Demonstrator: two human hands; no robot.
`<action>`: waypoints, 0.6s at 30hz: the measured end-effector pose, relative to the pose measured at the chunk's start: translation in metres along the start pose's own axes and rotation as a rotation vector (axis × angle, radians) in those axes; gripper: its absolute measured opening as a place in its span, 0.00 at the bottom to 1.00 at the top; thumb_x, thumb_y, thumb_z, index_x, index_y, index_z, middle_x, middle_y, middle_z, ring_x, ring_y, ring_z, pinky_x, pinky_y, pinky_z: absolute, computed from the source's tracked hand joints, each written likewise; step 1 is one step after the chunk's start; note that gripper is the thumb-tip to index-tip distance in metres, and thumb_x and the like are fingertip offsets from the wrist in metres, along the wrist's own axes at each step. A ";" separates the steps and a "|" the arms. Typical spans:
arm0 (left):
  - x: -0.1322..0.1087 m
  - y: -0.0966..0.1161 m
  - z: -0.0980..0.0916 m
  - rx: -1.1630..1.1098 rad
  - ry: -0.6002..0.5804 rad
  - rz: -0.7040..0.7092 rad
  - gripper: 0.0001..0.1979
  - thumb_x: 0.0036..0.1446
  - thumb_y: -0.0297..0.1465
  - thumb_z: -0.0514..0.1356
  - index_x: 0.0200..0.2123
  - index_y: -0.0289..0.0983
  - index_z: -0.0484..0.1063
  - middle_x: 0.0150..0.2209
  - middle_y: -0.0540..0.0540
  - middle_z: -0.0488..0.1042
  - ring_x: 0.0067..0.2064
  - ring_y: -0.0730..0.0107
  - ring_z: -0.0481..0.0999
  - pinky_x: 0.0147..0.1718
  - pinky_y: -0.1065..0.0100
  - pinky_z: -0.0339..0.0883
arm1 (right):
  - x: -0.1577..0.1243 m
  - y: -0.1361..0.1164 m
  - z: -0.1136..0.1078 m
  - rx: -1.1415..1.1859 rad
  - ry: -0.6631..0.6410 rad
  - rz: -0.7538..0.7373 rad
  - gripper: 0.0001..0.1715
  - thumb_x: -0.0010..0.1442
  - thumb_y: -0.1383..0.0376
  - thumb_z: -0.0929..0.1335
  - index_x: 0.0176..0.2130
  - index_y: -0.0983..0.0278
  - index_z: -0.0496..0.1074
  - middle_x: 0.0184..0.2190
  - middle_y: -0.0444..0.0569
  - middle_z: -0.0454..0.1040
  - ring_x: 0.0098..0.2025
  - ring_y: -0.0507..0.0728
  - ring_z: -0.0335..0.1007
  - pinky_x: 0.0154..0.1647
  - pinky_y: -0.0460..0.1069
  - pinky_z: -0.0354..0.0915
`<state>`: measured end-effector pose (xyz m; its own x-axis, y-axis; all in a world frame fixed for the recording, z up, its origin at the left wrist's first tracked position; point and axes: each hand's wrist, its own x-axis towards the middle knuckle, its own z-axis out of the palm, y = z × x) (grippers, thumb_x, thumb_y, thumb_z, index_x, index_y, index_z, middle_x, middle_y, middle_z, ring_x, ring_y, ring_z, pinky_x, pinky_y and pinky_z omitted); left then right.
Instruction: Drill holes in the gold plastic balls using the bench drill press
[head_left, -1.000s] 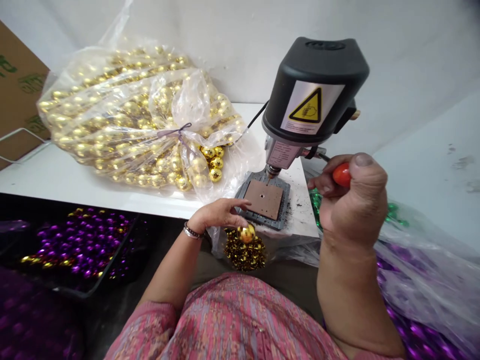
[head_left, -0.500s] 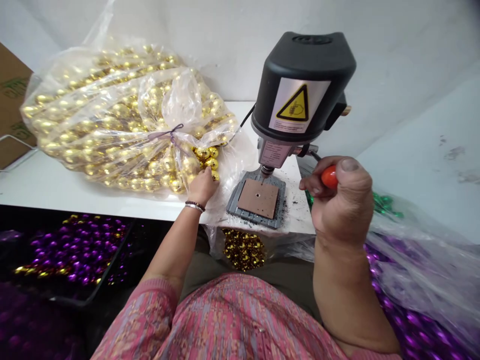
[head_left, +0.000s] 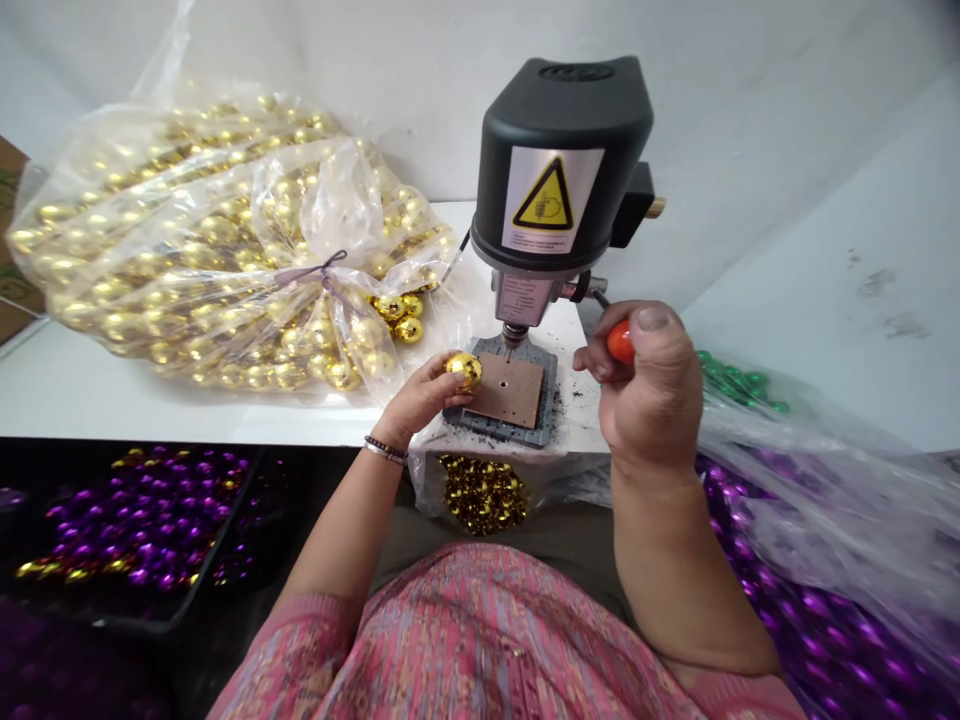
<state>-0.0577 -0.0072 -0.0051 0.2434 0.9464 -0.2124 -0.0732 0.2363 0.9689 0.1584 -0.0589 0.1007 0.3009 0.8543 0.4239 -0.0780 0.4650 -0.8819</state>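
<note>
My left hand point(head_left: 424, 396) grips a shiny gold ball point(head_left: 464, 372) at the left edge of a brown square plate point(head_left: 516, 392). That plate has a small hole in its middle and lies on the grey base point(head_left: 550, 400) of a black bench drill press point(head_left: 562, 150). My right hand point(head_left: 651, 375) is wrapped round the red knob point(head_left: 620, 342) of the press's lever. The drill chuck point(head_left: 515, 335) points down above the plate, near its back edge. Just left of the press, several loose gold balls point(head_left: 407, 318) show at the mouth of a bag.
A big clear bag point(head_left: 187, 250) of gold balls, tied with purple string, covers the table's left side. Gold pieces point(head_left: 484, 495) hang below the table edge. Purple balls point(head_left: 142, 520) lie lower left, more purple point(head_left: 825, 620) and green balls point(head_left: 739, 380) at right. Dark shavings surround the base.
My left hand has moved right from the bag's mouth to the plate, bringing a gold ball with it. My right hand stays on the lever knob. The whole view has shifted slightly.
</note>
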 end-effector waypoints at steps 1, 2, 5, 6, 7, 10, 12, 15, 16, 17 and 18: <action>0.001 0.001 0.004 0.071 0.008 0.014 0.30 0.51 0.37 0.65 0.57 0.38 0.65 0.50 0.41 0.76 0.44 0.66 0.78 0.44 0.62 0.73 | 0.000 -0.001 0.000 -0.007 -0.004 0.006 0.21 0.61 0.48 0.65 0.29 0.62 0.69 0.21 0.39 0.59 0.22 0.47 0.55 0.27 0.48 0.59; 0.001 0.003 0.007 0.160 0.021 0.047 0.30 0.50 0.37 0.66 0.56 0.38 0.66 0.49 0.41 0.76 0.45 0.66 0.77 0.45 0.62 0.73 | 0.000 -0.001 -0.001 -0.018 -0.009 0.011 0.21 0.61 0.48 0.65 0.29 0.62 0.69 0.21 0.39 0.59 0.22 0.47 0.55 0.27 0.48 0.59; 0.003 0.006 0.017 0.395 0.062 0.176 0.27 0.50 0.39 0.68 0.52 0.36 0.70 0.46 0.44 0.77 0.45 0.66 0.75 0.48 0.64 0.70 | 0.000 -0.003 -0.001 -0.055 -0.016 0.002 0.22 0.62 0.48 0.65 0.28 0.62 0.69 0.21 0.40 0.59 0.23 0.47 0.56 0.27 0.47 0.57; 0.004 0.006 0.019 0.417 0.064 0.192 0.26 0.50 0.39 0.67 0.51 0.35 0.70 0.44 0.45 0.77 0.45 0.66 0.75 0.47 0.65 0.69 | 0.001 -0.003 -0.001 -0.063 -0.016 -0.011 0.22 0.62 0.48 0.65 0.28 0.62 0.68 0.21 0.40 0.59 0.23 0.46 0.56 0.27 0.47 0.56; 0.005 0.006 0.021 0.407 0.056 0.188 0.26 0.51 0.40 0.67 0.51 0.35 0.70 0.43 0.45 0.78 0.44 0.67 0.75 0.46 0.65 0.69 | 0.003 -0.004 -0.001 -0.070 -0.018 -0.026 0.23 0.63 0.48 0.64 0.27 0.62 0.68 0.21 0.40 0.59 0.23 0.46 0.56 0.27 0.47 0.56; 0.010 0.003 0.024 0.337 0.029 0.111 0.26 0.52 0.40 0.66 0.51 0.35 0.68 0.41 0.45 0.78 0.39 0.69 0.76 0.39 0.68 0.69 | 0.012 -0.009 0.001 -0.110 -0.014 -0.066 0.25 0.65 0.48 0.62 0.26 0.63 0.66 0.21 0.41 0.59 0.23 0.46 0.56 0.27 0.47 0.57; 0.013 0.001 0.026 0.354 0.039 0.059 0.26 0.53 0.41 0.65 0.52 0.35 0.68 0.39 0.45 0.78 0.35 0.70 0.75 0.34 0.69 0.68 | 0.021 -0.014 0.003 -0.150 -0.004 -0.065 0.27 0.65 0.46 0.60 0.26 0.63 0.65 0.21 0.41 0.60 0.22 0.46 0.56 0.26 0.47 0.57; 0.017 0.000 0.027 0.446 0.081 0.032 0.26 0.53 0.41 0.66 0.52 0.36 0.69 0.38 0.45 0.78 0.33 0.69 0.76 0.32 0.69 0.68 | 0.035 -0.021 0.003 -0.145 0.024 -0.022 0.26 0.64 0.45 0.62 0.26 0.62 0.64 0.20 0.41 0.61 0.21 0.46 0.55 0.24 0.47 0.56; 0.018 0.001 0.028 0.480 0.092 0.035 0.25 0.53 0.42 0.66 0.51 0.36 0.69 0.38 0.45 0.79 0.34 0.69 0.76 0.33 0.68 0.68 | 0.038 -0.022 0.003 -0.129 0.032 -0.005 0.25 0.63 0.45 0.63 0.27 0.61 0.64 0.20 0.41 0.62 0.21 0.47 0.55 0.22 0.48 0.56; 0.019 0.002 0.029 0.514 0.099 0.043 0.24 0.52 0.41 0.67 0.50 0.36 0.70 0.38 0.44 0.79 0.35 0.68 0.76 0.34 0.68 0.68 | 0.041 -0.023 0.002 -0.117 0.037 0.011 0.24 0.62 0.45 0.64 0.27 0.60 0.64 0.20 0.41 0.63 0.20 0.47 0.54 0.22 0.49 0.55; 0.020 0.003 0.030 0.546 0.107 0.052 0.24 0.51 0.41 0.68 0.48 0.36 0.71 0.39 0.44 0.79 0.36 0.67 0.77 0.35 0.67 0.69 | 0.043 -0.024 0.002 -0.111 0.035 0.025 0.23 0.61 0.45 0.64 0.28 0.60 0.65 0.20 0.41 0.63 0.20 0.48 0.54 0.21 0.50 0.55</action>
<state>-0.0240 0.0058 -0.0025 0.1513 0.9776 -0.1465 0.4356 0.0671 0.8976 0.1713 -0.0330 0.1405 0.3337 0.8556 0.3956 0.0196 0.4133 -0.9104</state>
